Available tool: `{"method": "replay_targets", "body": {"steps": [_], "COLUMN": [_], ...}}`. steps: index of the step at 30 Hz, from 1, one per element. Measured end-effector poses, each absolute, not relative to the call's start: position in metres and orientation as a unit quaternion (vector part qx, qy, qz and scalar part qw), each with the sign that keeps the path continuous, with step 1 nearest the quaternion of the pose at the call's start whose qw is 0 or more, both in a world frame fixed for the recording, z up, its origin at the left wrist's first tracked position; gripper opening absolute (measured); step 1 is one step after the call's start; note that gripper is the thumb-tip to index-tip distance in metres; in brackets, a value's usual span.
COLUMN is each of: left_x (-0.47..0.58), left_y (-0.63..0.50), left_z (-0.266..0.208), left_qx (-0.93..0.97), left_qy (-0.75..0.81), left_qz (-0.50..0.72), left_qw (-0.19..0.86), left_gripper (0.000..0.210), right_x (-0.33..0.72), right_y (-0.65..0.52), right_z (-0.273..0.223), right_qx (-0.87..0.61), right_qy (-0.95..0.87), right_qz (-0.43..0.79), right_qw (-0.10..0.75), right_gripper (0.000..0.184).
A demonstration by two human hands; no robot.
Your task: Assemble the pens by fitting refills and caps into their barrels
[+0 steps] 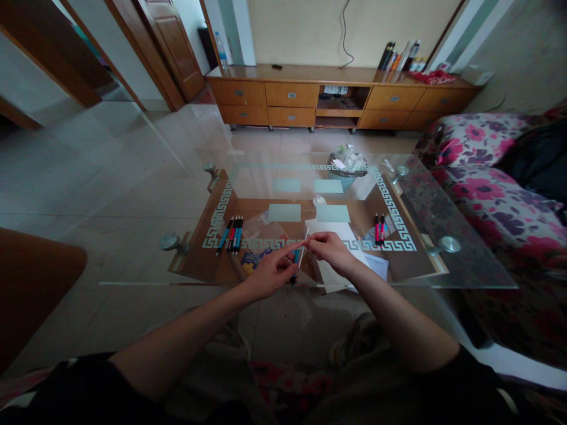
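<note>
"One white stick [302,257]: where?"
"Between the fingers [315,238], tilted above the tabletop [284,212]. The right hand [330,251] pinches its upper part; the left hand [271,273] has index and thumb beside it, whether gripping, I cannot tell."
"Nearby?"
"Two pink pens [380,229], apart, rightward."
</note>
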State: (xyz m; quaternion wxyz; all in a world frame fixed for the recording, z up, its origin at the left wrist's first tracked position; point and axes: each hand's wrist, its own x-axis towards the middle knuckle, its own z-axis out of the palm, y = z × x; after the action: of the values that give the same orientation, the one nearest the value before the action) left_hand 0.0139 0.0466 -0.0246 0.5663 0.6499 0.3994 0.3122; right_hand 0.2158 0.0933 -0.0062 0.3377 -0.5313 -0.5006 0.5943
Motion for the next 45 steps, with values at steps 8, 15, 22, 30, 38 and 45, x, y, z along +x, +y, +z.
{"method": "replay_targets", "body": {"steps": [8,15,22,30,38,45], "left_x": [0.016,0.016,0.014,0.014,0.015,0.016], "left_y": [0.044,0.044,0.046,0.044,0.047,0.048], "left_z": [-0.019,-0.017,-0.025,-0.025,-0.026,-0.024], "left_qx": [0.692,0.693,0.693,0.697,0.675,0.633], "left_qy": [0.424,0.436,0.433,0.443,0.441,0.423], "left_qz": [0.285,0.283,0.303,0.308,0.316,0.317], "left_qw": [0.511,0.499,0.49,0.472,0.5,0.566], "left_gripper": [0.043,0.044,0.042,0.04,0.045,0.048], "right_x": [0.221,0.22,0.219,0.22,0.219,0.219], "right_y": [0.095,0.092,0.085,0.087,0.089,0.087], "right_z": [0.002,-0.002,0.001,0.001,-0.003,-0.003], "right_qx": [-0.52,-0.496,-0.452,-0.465,-0.46,-0.45], "right_qy": [-0.54,-0.608,-0.678,-0.669,-0.63,-0.592], "right_qz": [0.475,0.437,0.452,0.444,0.503,0.564], "right_qw": [0.461,0.44,0.364,0.373,0.374,0.359], "right_gripper": [0.022,0.017,0.017,0.033,0.027,0.028]}}
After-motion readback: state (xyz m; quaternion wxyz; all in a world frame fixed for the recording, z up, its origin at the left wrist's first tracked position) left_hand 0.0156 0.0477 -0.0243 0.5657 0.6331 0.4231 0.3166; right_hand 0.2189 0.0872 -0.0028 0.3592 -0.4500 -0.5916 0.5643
